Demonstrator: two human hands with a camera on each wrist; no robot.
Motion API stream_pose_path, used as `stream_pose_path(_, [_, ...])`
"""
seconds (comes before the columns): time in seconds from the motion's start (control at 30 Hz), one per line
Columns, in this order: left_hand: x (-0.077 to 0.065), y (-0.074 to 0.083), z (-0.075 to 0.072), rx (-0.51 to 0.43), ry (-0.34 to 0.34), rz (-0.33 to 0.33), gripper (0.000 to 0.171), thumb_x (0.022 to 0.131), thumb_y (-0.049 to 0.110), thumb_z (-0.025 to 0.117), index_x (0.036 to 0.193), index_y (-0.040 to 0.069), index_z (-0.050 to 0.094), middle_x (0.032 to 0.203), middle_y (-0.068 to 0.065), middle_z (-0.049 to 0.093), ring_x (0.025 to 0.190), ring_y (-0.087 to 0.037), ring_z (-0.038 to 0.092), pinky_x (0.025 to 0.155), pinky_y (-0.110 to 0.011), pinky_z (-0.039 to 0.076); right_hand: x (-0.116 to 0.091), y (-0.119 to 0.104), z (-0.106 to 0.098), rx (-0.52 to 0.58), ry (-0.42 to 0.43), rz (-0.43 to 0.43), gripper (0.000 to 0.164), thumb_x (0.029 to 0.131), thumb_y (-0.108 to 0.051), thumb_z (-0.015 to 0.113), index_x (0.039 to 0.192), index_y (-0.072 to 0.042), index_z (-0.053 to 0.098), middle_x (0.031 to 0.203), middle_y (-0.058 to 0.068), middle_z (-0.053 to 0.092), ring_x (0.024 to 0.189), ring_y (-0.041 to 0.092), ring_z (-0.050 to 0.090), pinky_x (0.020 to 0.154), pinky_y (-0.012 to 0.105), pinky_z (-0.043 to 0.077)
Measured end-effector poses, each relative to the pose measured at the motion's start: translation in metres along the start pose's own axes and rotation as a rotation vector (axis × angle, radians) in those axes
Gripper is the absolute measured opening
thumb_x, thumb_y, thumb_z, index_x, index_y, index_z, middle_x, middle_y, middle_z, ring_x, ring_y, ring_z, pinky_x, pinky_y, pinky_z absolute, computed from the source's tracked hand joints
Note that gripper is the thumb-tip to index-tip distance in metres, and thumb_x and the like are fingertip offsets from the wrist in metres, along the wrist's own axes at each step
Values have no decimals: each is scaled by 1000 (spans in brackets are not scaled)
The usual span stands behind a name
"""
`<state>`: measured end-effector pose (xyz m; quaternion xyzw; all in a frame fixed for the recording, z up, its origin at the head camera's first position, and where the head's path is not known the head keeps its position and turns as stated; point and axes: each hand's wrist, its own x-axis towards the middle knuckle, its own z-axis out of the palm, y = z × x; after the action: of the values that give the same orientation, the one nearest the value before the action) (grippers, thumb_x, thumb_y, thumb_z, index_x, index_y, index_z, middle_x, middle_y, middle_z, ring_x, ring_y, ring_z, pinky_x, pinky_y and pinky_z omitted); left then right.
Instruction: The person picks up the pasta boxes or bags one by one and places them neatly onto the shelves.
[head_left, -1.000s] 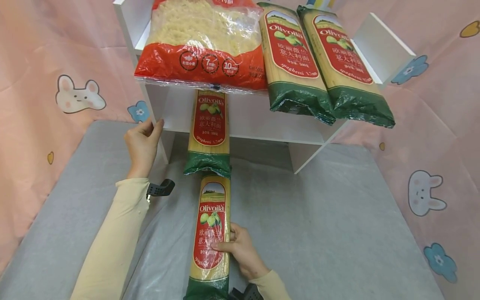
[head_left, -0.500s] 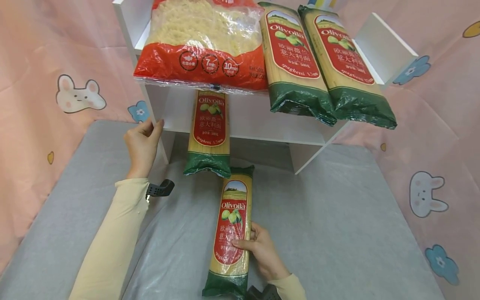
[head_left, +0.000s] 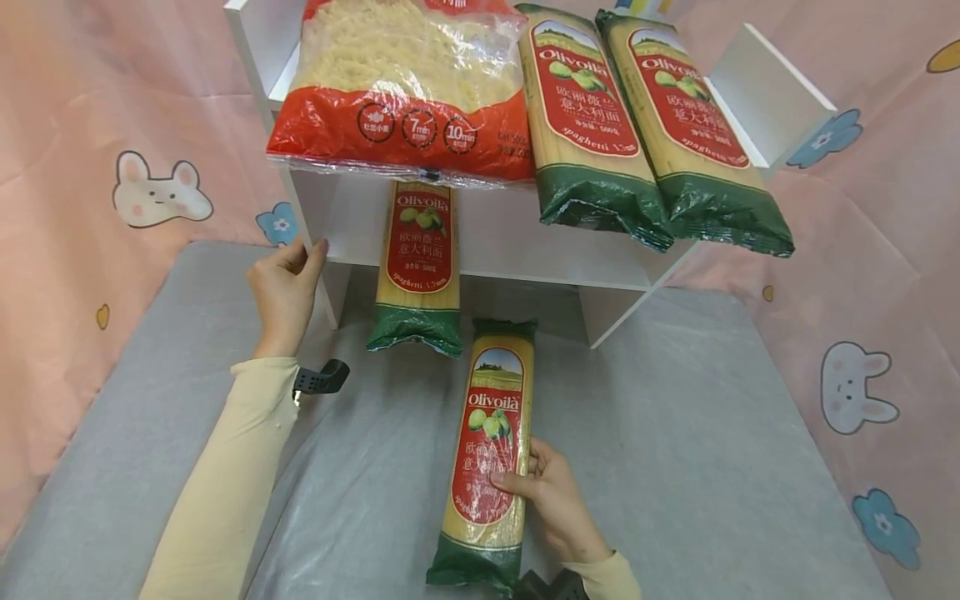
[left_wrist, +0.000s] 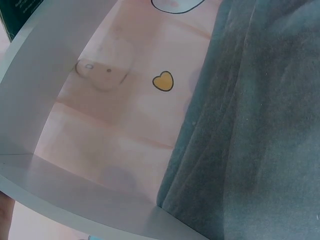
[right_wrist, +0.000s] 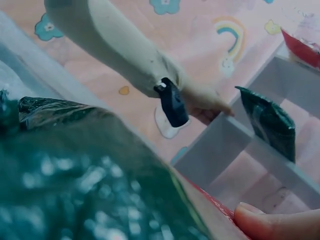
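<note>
My right hand point(head_left: 558, 500) grips a spaghetti pack point(head_left: 487, 442) by its right side, thumb across the red label and fingers behind. The pack leans slightly right, green ends at top and bottom, in front of the white shelf point(head_left: 555, 271). Its green end point(right_wrist: 90, 170) fills much of the right wrist view, with my thumb point(right_wrist: 275, 222) at the lower right. My left hand point(head_left: 285, 292) pinches the left side panel of the shelf at the middle level. Another spaghetti pack point(head_left: 416, 250) lies on the middle board near that hand, its green end jutting over the front edge.
On the top board lie a large red and clear noodle bag point(head_left: 408, 92) and two more spaghetti packs, one central point(head_left: 588, 108) and one at the right point(head_left: 693, 125). A grey cloth point(head_left: 675, 433) covers the table. Pink printed curtains point(head_left: 885, 275) hang around it.
My right hand has carried its spaghetti pack to the right, out from below the pack on the middle board, tilting it slightly. My left hand has stayed on the shelf.
</note>
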<state>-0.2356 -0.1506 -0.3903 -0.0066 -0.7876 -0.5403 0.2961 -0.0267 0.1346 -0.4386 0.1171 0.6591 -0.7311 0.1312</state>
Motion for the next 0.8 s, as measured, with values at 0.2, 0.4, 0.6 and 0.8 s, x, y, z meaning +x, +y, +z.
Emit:
stream_pose_path(0.2, [-1, 0, 0, 8, -4, 3, 27, 91, 21, 63, 84, -2, 74, 69, -17, 66, 56, 6, 48, 53, -14, 36, -5, -9, -4, 0, -8, -9, 52, 75, 8, 67, 120, 18, 44, 90, 12, 69, 76, 17, 67, 73, 32, 52])
stream_pose_path(0.4, [-1, 0, 0, -6, 3, 17, 29, 91, 20, 64, 76, -4, 71, 62, -18, 61, 50, 3, 43, 49, -13, 31, -9, -17, -6, 0, -45, -45, 52, 77, 6, 67, 121, 18, 42, 91, 12, 69, 76, 18, 68, 73, 34, 53])
stream_pose_path(0.6, [0, -1, 0, 5, 4, 11, 30, 91, 21, 64, 74, -4, 71, 59, -16, 59, 49, 3, 41, 47, -13, 29, -13, -25, -6, -6, -55, -64, 52, 77, 7, 66, 122, 19, 41, 89, 10, 69, 75, 18, 68, 71, 34, 53])
stream_pose_path(0.8, [0, -1, 0, 17, 5, 2, 27, 90, 20, 64, 82, -3, 74, 67, -18, 65, 52, 5, 45, 50, -14, 33, -15, -32, -6, -12, -64, -88, 52, 76, 7, 66, 120, 20, 41, 87, 6, 70, 74, 17, 68, 70, 34, 53])
